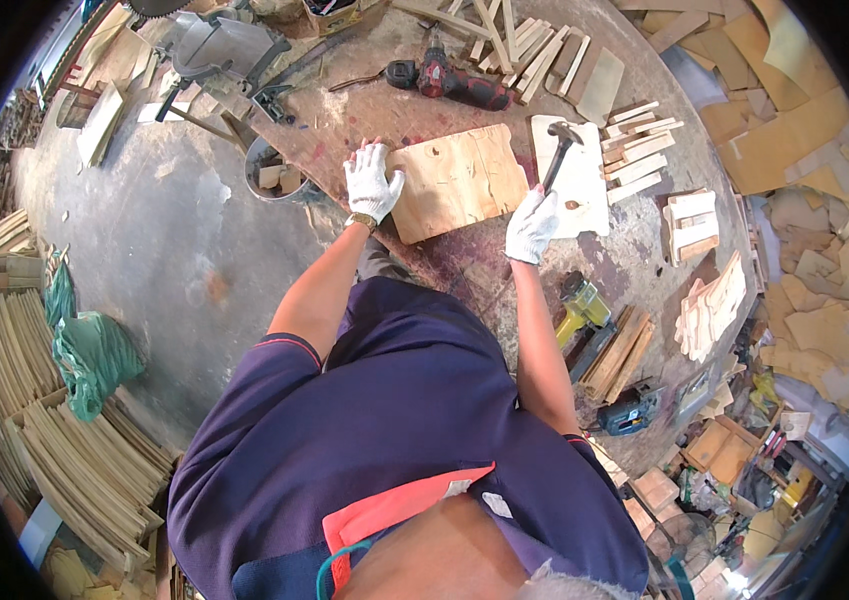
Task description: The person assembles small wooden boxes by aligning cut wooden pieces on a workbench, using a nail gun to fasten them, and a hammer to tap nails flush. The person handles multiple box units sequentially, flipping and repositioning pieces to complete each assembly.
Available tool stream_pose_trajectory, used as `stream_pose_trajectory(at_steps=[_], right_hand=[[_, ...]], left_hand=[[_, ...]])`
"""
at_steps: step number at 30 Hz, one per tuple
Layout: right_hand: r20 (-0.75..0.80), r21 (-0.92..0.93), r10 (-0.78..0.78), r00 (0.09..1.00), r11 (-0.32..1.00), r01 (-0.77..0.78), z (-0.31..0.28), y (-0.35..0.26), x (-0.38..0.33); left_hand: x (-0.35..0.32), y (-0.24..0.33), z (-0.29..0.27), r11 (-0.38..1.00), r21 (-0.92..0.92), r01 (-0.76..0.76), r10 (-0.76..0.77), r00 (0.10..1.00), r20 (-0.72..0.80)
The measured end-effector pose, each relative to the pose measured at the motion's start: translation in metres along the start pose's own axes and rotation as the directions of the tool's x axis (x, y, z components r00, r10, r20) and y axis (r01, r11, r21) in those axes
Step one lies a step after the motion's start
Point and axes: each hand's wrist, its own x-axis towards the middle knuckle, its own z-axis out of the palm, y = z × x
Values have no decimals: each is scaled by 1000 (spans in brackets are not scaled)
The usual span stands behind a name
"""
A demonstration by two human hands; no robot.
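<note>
Left grip (372, 182) splayed (right grip (532, 226) curled).

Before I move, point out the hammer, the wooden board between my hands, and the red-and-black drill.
Hammer (557, 161), head view: on the exposed part of its dark handle.
Wooden board (459, 185), head view: near the middle of its upper face.
Red-and-black drill (439, 78), head view: on its body.

Matt white knitted cloth covers the left hand (372, 184) and right hand (532, 225). Between them lies a matt wooden board (459, 185), knotted and ragged-edged. The hammer (558, 158) in the right hand has a dark metal head. Beyond both, the drill (454, 85) looks plastic-cased. Below, the desk (344, 115) is rough, stained; far left, a crinkled, glossy plastic bag (94, 355).
</note>
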Motion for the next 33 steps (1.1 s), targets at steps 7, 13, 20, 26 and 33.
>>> stream_pose_trajectory(at_steps=[7,13,20,26,33], right_hand=[[316,-44,32,948,999,-19,-5,9,-5],[577,-355,223,786,935,-5,-7,-13,-16],[454,-241,246,856,959,-148,-9,-20,-19],[356,-173,182,917,977,-127,-4,-16,-26],[436,-46,72,897,997,-58,7,-13,31]], left_hand=[[1,1,0,1000,10,11,-11,1000,-2],[4,1,0,1000,17,2,-2,1000,-4],[1,3,-2,1000,27,12,-12,1000,0],[0,3,-2,1000,0,10,-10,1000,-16],[1,3,-2,1000,17,4,-3,999,-34]])
